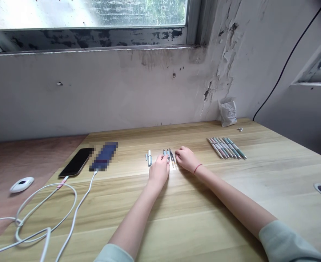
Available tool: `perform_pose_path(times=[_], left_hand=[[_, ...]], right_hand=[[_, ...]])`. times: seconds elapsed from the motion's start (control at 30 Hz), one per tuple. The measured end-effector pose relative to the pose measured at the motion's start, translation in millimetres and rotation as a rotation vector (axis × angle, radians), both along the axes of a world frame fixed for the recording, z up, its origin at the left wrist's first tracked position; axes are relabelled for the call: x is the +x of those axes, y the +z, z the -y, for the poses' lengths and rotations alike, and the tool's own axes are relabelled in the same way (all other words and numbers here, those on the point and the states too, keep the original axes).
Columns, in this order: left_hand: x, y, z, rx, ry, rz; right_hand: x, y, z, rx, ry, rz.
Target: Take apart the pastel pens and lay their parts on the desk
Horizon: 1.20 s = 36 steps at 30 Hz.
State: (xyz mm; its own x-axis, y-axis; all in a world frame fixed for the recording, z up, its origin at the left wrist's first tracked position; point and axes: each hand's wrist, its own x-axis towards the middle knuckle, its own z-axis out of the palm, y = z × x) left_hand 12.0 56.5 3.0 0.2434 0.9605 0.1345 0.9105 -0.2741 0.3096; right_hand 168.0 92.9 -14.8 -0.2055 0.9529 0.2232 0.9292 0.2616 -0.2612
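A light wood-grain surface (198,225) spans the lower frame. Near its centre, the bare left hand (159,170) and right hand (187,158) curl downward; I cannot tell whether either grip holds anything. Slim pastel pens (227,147) lie in a row right of centre. Blue-grey cylindrical parts (164,152) sit by the left hand, thin dark sticks (172,156) between the hands.

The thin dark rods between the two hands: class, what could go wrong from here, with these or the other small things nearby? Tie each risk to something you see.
The thin dark rods lie loose between the left hand and right hand, so a nudge could roll them.
The small piece beside the white-and-blue tube might be brushed away and lost.
A wide rightward sweep could scatter the row of pens.
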Motion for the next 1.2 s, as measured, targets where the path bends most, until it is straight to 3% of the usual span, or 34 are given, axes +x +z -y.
perform_pose_path(times=[0.37, 0.7, 0.9, 1.07, 1.2], left_hand=[[-1.4, -2.5, -4.5, 0.032, -0.038, 0.064], [-1.7, -4.9, -5.6, 0.046, -0.04, 0.03], [-1.4, -3.1, -4.5, 0.073, -0.036, 0.013], [-3.5, -1.5, -1.5, 0.073, -0.057, 0.034], [-5.6, -1.6, -0.4, 0.049, -0.09, 0.047]], right_hand=[[2.0, 3.1, 32.7, 0.087, 0.192, -0.06], [-1.5, -1.9, 28.4, 0.109, 0.193, -0.098], [16.8, -3.7, -7.7, 0.179, 0.238, -0.185], [22.3, 1.9, -49.6, 0.05, 0.346, -0.094], [21.9, 5.8, -61.2, 0.004, 0.35, -0.035]])
